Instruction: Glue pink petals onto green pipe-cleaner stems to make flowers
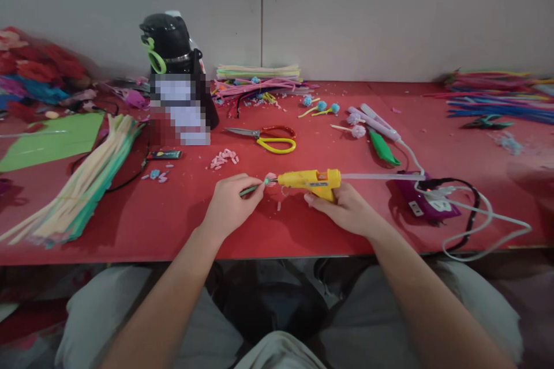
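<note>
My left hand [234, 203] pinches a thin green stem [248, 190], which looks like a pipe cleaner. A small pink piece [271, 176] shows at the stem's tip. My right hand [346, 207] is wrapped round the handle of a yellow glue gun [307, 179]. The gun's nozzle points left and meets the stem's tip, though I cannot tell whether they touch. A clear glue stick [367, 176] juts from the gun's back. Beyond my left hand lies a pile of small pink pieces [224, 158]. Scissors [264, 138] with red and yellow handles rest behind it.
Pipe cleaners [78, 184] in cream and green lie at left, near a black bottle [167, 34]. A purple power strip [426, 199] with tangled cords sits at right. Behind it are a lilac hair-straightener-like tool [381, 123] and a green object [383, 148]. Blue pom-pom stems [321, 106] lie farther back.
</note>
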{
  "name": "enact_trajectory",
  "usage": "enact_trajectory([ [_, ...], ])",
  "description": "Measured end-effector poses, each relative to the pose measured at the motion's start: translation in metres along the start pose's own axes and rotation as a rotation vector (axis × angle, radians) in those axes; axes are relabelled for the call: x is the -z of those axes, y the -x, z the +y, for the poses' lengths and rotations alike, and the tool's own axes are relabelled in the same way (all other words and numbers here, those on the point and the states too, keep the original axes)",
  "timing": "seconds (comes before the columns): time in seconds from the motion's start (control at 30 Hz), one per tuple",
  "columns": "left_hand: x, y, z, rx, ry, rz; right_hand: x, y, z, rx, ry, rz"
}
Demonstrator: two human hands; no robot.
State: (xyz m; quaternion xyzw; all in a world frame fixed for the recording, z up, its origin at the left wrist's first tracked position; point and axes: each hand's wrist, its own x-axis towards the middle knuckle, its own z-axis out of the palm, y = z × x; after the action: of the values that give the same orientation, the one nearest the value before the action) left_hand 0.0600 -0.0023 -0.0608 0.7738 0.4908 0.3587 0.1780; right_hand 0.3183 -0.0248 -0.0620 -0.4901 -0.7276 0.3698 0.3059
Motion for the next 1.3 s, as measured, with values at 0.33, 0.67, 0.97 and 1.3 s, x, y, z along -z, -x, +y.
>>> enact_trajectory([
  [0.33, 0.0, -0.002, 0.001, -0.015, -0.018, -0.003, -0.002, 0.001, 0.0, 0.003, 0.039, 0.016],
  [0.67, 0.0, -0.001, 0.002, 0.001, -0.011, 0.01, -0.001, 0.002, -0.003, -0.011, 0.08, 0.025],
  [0.97, 0.014, -0.003, 0.001, 0.047, 0.08, 0.052, 0.008, 0.002, 0.003, -0.065, 0.175, 0.141],
  [1.3, 0.065, -0.018, -0.05, 0.41, -0.397, 0.148, 0.037, -0.01, 0.032, -0.242, 0.335, 0.476],
])
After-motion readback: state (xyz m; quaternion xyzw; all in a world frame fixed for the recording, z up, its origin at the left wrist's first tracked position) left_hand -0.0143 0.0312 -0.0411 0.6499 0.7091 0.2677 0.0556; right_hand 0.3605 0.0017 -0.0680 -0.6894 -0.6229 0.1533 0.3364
